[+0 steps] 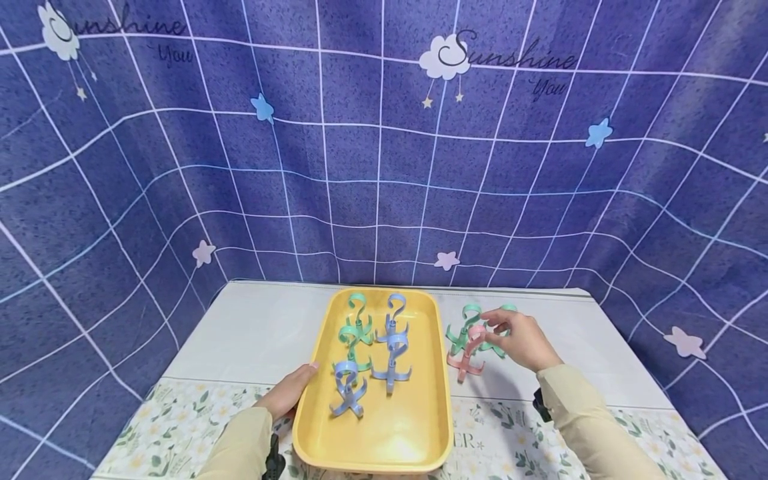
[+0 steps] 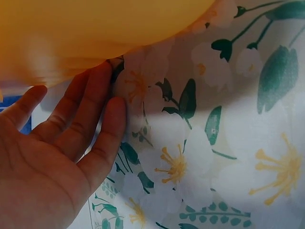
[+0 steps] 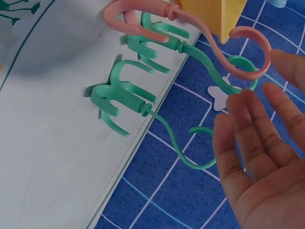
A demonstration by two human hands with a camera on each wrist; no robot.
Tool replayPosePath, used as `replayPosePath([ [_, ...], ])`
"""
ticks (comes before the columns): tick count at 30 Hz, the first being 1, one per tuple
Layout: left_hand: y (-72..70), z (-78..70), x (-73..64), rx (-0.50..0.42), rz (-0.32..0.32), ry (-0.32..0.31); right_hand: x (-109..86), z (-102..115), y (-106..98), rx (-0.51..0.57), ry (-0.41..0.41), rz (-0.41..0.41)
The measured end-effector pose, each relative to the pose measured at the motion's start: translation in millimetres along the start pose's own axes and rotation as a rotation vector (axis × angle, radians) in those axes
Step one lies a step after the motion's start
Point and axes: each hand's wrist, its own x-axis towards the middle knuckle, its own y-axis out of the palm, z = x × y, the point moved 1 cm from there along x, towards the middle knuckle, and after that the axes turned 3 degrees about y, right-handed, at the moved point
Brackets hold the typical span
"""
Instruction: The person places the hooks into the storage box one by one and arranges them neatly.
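Note:
My right hand (image 1: 517, 338) is at the curved top of a pink multi-prong hanging hook (image 1: 467, 363), its fingers loosely spread and not closed round it. In the right wrist view the thumb lies close to the pink hook's curl; contact is unclear. Beside it stand two green hooks (image 3: 126, 98) of the same kind. My left hand (image 1: 290, 392) rests at the left side of a yellow tray (image 1: 414, 433), thumb at the rim. In the left wrist view its fairly straight fingers (image 2: 97, 90) touch the outer wall from below.
Inside the tray stand two green hooks (image 1: 353, 363) and three blue hooks (image 1: 391, 373). A white and floral cloth (image 1: 252, 333) covers the table. A blue gridded curtain (image 1: 360, 167) hangs behind and at both sides.

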Motion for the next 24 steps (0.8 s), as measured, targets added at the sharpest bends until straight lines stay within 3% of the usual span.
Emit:
replayPosePath([
  [5, 0.5, -0.1, -0.5, 0.006, -0.011, -0.009, 2.9, -0.4, 5.3, 0.0, 0.002, 0.036],
  [16, 1.1, 2.5, -1.7, -0.013, -0.024, 0.017, 1.9, 0.1, 10.4, -0.047, -0.021, 0.009],
  [24, -1.4, 4.2, 1.6, -0.023, 0.017, 0.02, -0.6, -0.7, 12.0, -0.061, -0.012, -0.01],
])
